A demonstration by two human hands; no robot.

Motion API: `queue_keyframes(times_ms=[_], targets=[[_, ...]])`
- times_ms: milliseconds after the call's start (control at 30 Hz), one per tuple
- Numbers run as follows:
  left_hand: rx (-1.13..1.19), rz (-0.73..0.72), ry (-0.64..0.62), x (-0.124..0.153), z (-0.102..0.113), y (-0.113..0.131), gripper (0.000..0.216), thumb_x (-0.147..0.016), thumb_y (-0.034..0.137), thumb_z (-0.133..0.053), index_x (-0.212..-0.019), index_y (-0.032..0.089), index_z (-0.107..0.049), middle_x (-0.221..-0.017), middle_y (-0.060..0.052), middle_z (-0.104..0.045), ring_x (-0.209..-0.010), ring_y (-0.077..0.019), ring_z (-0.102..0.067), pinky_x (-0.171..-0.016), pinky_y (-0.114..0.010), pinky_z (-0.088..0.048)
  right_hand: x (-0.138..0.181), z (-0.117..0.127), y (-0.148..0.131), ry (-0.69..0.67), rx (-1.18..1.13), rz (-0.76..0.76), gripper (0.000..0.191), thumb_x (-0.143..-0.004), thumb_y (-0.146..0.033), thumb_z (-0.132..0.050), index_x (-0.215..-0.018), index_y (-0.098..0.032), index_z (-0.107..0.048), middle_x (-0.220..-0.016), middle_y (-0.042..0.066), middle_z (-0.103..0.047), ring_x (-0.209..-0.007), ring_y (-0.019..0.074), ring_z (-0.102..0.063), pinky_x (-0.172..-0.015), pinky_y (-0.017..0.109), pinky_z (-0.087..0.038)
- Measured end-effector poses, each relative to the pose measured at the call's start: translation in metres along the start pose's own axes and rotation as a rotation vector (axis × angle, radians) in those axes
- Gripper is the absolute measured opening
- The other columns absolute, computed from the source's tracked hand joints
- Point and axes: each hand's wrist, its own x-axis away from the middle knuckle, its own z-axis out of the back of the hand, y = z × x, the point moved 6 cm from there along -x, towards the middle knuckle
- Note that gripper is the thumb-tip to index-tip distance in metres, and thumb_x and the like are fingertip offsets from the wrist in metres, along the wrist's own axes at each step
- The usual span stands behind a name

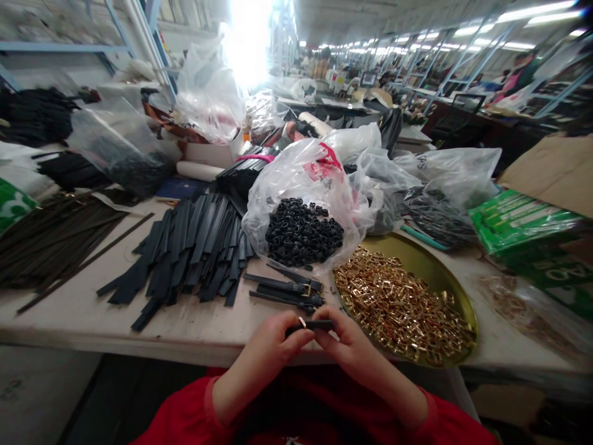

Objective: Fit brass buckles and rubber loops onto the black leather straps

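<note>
Both hands meet near the table's front edge, pinching a short black strap (pixel 322 324) with a gold buckle (pixel 302 322) on it. My left hand (pixel 278 337) is closed at the buckle end; my right hand (pixel 343 337) grips the strap's other side. Just beyond lie several black straps with buckles (pixel 290 290). Behind these, an open clear plastic bag (pixel 296 173) holds many small black loops (pixel 303 232). To the right, a round gold tray (pixel 469 303) carries a heap of gold buckles (pixel 403 303). A pile of loose black straps (pixel 194 247) is spread to the left.
Long dark strips (pixel 50 241) cover the far left of the table (pixel 208 327). At the right stand a green package (pixel 523 222) and a clear bag of small pieces (pixel 523 309). A teal tool (pixel 424 237) lies behind the tray. More plastic bags (pixel 445 179) crowd the back.
</note>
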Motion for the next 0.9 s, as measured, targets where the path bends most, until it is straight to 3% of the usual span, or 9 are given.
queue_keyframes(times_ms=[67, 133, 200, 300, 433, 533, 633, 733, 900], targets=[[0.109, 0.020, 0.054, -0.005, 0.006, -0.007, 0.017, -0.074, 0.033, -0.056, -0.079, 0.018, -0.050, -0.060, 0.007, -0.052, -0.053, -0.0109, -0.050, -0.051, -0.022, -0.036, -0.011, 0.002, -0.006, -0.127, 0.020, 0.005, 0.008, -0.079, -0.022, -0.050, -0.082, -0.018, -0.055, -0.076, 0.000, -0.058, -0.072, 0.0139, -0.052, -0.065, 0.025, -0.040], [0.204, -0.004, 0.064, -0.011, 0.010, -0.011, 0.027, -0.075, 0.030, -0.055, -0.098, 0.018, -0.049, -0.062, 0.007, -0.054, -0.051, -0.0108, -0.052, -0.050, -0.022, -0.039, -0.030, 0.008, -0.004, -0.207, 0.035, 0.008, 0.013, -0.081, -0.024, -0.047, -0.085, -0.018, -0.057, -0.076, 0.001, -0.060, -0.071, 0.0141, -0.054, -0.064, 0.024, -0.041], [0.224, -0.030, 0.054, -0.015, 0.013, -0.012, 0.029, -0.079, 0.031, -0.049, -0.104, 0.017, -0.050, -0.061, 0.006, -0.054, -0.050, -0.0102, -0.051, -0.049, -0.022, -0.040, -0.056, 0.021, 0.004, -0.129, 0.161, 0.021, 0.021, -0.086, -0.028, -0.040, -0.088, -0.017, -0.058, -0.077, 0.003, -0.061, -0.072, 0.0151, -0.056, -0.065, 0.025, -0.043], [0.210, -0.028, 0.103, -0.020, 0.019, -0.014, 0.022, -0.081, 0.033, -0.045, -0.091, 0.016, -0.055, -0.058, 0.006, -0.051, -0.047, -0.0088, -0.049, -0.047, -0.021, -0.038, -0.096, 0.038, 0.018, 0.079, 0.683, 0.012, 0.016, -0.083, -0.022, -0.046, -0.086, -0.015, -0.059, -0.085, 0.008, -0.061, -0.079, 0.0186, -0.057, -0.071, 0.029, -0.042], [0.243, 0.016, 0.159, -0.021, 0.026, -0.020, 0.022, -0.081, 0.037, -0.045, -0.084, 0.016, -0.052, -0.053, 0.006, -0.050, -0.042, -0.0080, -0.045, -0.042, -0.019, -0.035, -0.121, 0.035, 0.028, 0.061, 0.935, -0.014, 0.012, -0.079, -0.014, -0.049, -0.082, -0.013, -0.060, -0.086, 0.012, -0.062, -0.083, 0.0220, -0.059, -0.072, 0.031, -0.041], [0.246, 0.029, 0.217, -0.020, 0.034, -0.023, 0.026, -0.081, 0.041, -0.044, -0.076, 0.017, -0.050, -0.049, 0.006, -0.047, -0.039, -0.0076, -0.042, -0.039, -0.019, -0.032, -0.111, 0.035, 0.022, 0.070, 0.780, 0.010, 0.018, -0.083, -0.018, -0.043, -0.087, -0.015, -0.060, -0.087, 0.010, -0.064, -0.083, 0.0191, -0.059, -0.072, 0.029, -0.042], [0.296, 0.005, 0.278, -0.022, 0.036, -0.022, 0.027, -0.080, 0.043, -0.043, -0.075, 0.017, -0.049, -0.049, 0.007, -0.047, -0.039, -0.0073, -0.041, -0.039, -0.019, -0.032, -0.086, 0.025, 0.022, -0.041, 0.233, -0.088, 0.024, -0.085, -0.029, -0.040, -0.091, -0.016, -0.059, -0.073, 0.003, -0.064, -0.061, 0.0135, -0.057, -0.056, 0.025, -0.043], [0.295, 0.001, 0.203, -0.024, 0.022, -0.019, 0.026, -0.079, 0.043, -0.045, -0.076, 0.018, -0.050, -0.049, 0.007, -0.047, -0.039, -0.0075, -0.040, -0.038, -0.018, -0.032, -0.060, 0.009, 0.020, -0.114, -0.191, -0.209, 0.033, -0.080, -0.044, -0.045, -0.089, -0.015, -0.059, -0.059, -0.001, -0.058, -0.044, 0.0090, -0.047, -0.044, 0.022, -0.036], [0.111, -0.017, 0.124, -0.011, 0.002, -0.014, 0.025, -0.081, 0.040, -0.045, -0.074, 0.018, -0.054, -0.049, 0.007, -0.046, -0.042, -0.0078, -0.041, -0.041, -0.019, -0.031, -0.027, -0.003, 0.018, -0.144, -0.365, -0.276, 0.045, -0.077, -0.054, -0.048, -0.091, -0.013, -0.060, -0.054, -0.003, -0.053, -0.040, 0.0059, -0.039, -0.040, 0.020, -0.028]])
